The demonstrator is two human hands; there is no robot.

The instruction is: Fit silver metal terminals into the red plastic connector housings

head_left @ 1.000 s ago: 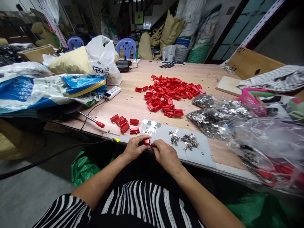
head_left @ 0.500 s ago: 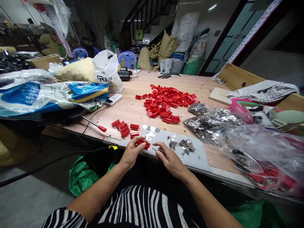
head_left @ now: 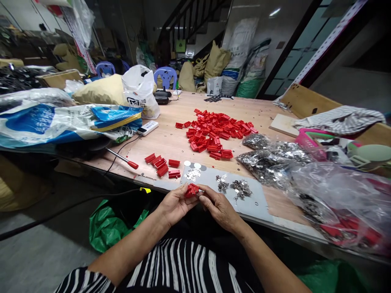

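My left hand (head_left: pixel 175 204) is closed around a red plastic part (head_left: pixel 192 190), held just off the table's front edge. My right hand (head_left: pixel 218 206) reaches in from the other side, its thumb and index finger pinched on a small thin metal piece (head_left: pixel 199 193) against the red part. Beyond the hands lies a grey board (head_left: pixel 210 179) bearing bright small metal plates (head_left: pixel 192 174) and darker metal pieces (head_left: pixel 241 189). Several more red parts (head_left: pixel 160 163) rest left of the board. A large heap of red parts (head_left: pixel 216 130) covers the table's middle.
Clear bags of metal pieces (head_left: pixel 262 162) slump on the right, near a pink basket (head_left: pixel 308 140). A red-handled metal lever (head_left: pixel 132 164) juts out at the left front edge. Blue-white sacks (head_left: pixel 61 126) and a white device (head_left: pixel 148 127) lie left.
My left hand has turned and brought the red part right and towards me. The right hand's metal piece, apart from the part before, now meets it.
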